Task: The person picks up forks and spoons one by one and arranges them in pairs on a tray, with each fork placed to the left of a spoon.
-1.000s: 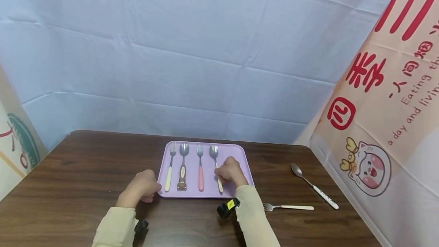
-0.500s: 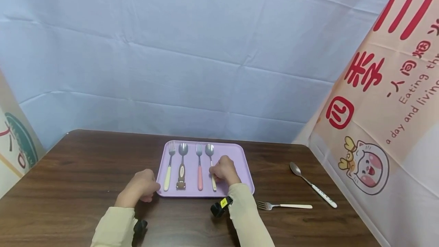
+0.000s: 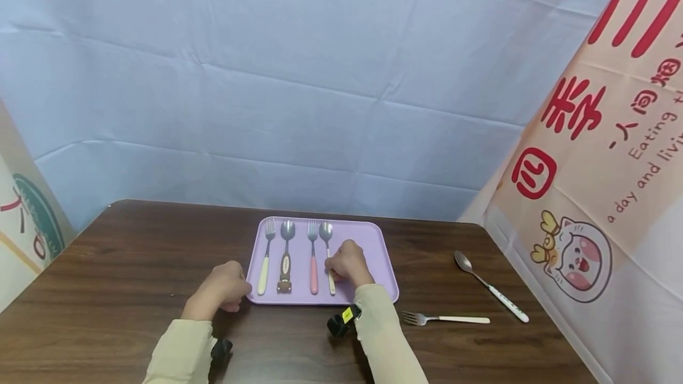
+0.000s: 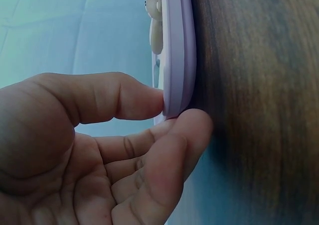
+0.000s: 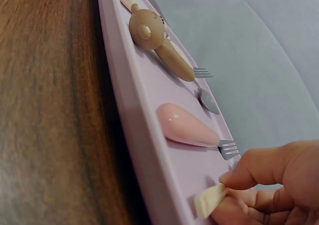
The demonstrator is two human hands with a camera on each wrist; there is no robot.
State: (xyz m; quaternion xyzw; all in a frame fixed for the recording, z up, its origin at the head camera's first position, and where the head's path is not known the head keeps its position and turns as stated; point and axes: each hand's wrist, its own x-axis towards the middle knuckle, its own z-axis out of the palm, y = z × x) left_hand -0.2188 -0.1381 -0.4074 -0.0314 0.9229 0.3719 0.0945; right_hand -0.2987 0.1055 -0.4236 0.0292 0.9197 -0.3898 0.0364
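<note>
My right hand [image 3: 349, 262] pinches the cream handle of a spoon [image 3: 326, 232] that lies on the lilac tray [image 3: 373, 253]. In the right wrist view the end of that cream handle [image 5: 209, 200] shows between thumb and finger. To its left on the tray lie a pink-handled fork [image 3: 313, 271], a spoon with a brown bear handle [image 3: 285, 271] and a fork with a pale yellow handle [image 3: 264, 277]. My left hand [image 3: 221, 289] holds the tray's near left corner; in the left wrist view the thumb [image 4: 134, 100] touches the rim and fingers lie by its underside.
Right of the tray, a white-handled fork [image 3: 459, 319] lies sideways on the dark wooden table [image 3: 160, 253]. Farther right is a spoon with a patterned white handle [image 3: 501, 298]. A pale blue cloth [image 3: 267, 105] hangs behind the table, a printed cloth [image 3: 587, 194] at the right.
My right hand has shifted left with the cream-handled spoon, which now lies closer to the pink-handled fork. My left hand keeps its place at the tray's corner.
</note>
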